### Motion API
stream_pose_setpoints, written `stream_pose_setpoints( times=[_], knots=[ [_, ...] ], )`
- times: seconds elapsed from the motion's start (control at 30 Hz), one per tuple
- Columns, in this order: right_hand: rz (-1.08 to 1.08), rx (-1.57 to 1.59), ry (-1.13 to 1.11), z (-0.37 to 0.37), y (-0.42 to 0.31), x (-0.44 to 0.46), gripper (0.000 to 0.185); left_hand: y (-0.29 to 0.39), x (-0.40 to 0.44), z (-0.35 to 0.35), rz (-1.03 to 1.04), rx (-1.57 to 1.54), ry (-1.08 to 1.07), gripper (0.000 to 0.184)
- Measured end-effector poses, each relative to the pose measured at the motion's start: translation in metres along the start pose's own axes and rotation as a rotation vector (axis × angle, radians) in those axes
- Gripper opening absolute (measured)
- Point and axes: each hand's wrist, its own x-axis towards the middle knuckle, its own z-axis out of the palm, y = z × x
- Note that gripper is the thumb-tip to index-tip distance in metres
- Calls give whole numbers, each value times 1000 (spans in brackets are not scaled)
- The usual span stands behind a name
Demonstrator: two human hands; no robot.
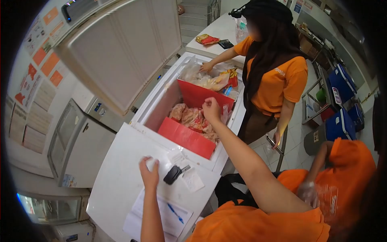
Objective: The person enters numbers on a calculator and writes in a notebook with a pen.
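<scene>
My right hand [211, 109] is raised over the open chest freezer [143, 121], its fingers curled in with nothing visible in them. Below it, bags of frozen pinkish meat [188, 117] lie between two red panels [187, 139]. My left hand [149, 172] hovers above the white freezer lid [121, 161], thumb and fingers apart, holding nothing. To its right on the lid lie a black key fob [172, 174] and a paper slip [193, 180]. Nearer me is an open notebook [135, 218] with a blue pen [175, 213], partly covered by my left forearm.
A co-worker [278, 72] across the freezer reaches into clear plastic bags [197, 74] and holds a phone [274, 143] low. Another person in orange [346, 181] is close on my right. The raised lid [121, 52] stands at left. A calculator [226, 44] lies on the far counter.
</scene>
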Motion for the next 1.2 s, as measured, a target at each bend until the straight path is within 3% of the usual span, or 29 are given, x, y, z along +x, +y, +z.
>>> stream_pose_setpoints(
  times=[0.07, 0.17, 0.27, 0.33, 0.53, 0.57, 0.63, 0.7, 0.73, 0.83, 0.97, 1.1, 1.2],
  knots=[
    [-95, -36, 6, 23, 11, 55, 23, -22, 70, 39, -211, 309, 167, 66],
    [-256, -186, -17, 41, 19, 150, 20, -43, 132, 84, -574, 555, 203, 89],
    [-172, -342, -101, 51, 46, 265, 38, -26, 138, 105, -658, 784, 185, 93],
    [-135, -528, -66, 52, 66, 324, 60, -30, 137, 108, -649, 803, 180, 94],
    [-202, -626, 85, 57, 122, 472, 48, -38, 135, 107, -636, 869, 160, 93],
    [-127, -594, 100, 64, 128, 495, 54, -39, 135, 107, -625, 876, 160, 92],
    [223, -379, 120, 74, 143, 541, 59, -36, 133, 106, -620, 874, 157, 90],
    [321, -448, 163, 77, 161, 570, 62, -32, 135, 107, -612, 871, 158, 89],
    [304, -536, 3, 69, 174, 582, 71, -31, 137, 108, -632, 880, 152, 88],
    [220, -867, -110, 64, 190, 573, 101, -26, 139, 107, -640, 810, 158, 91],
    [162, -954, -30, 63, 254, 607, 118, -33, 133, 105, -625, 848, 150, 90],
    [289, -958, 124, 56, 234, 595, 137, -39, 132, 102, -589, 858, 155, 89],
    [220, -960, 123, 45, 233, 601, 144, -41, 130, 103, -570, 842, 178, 90]
  ],
)
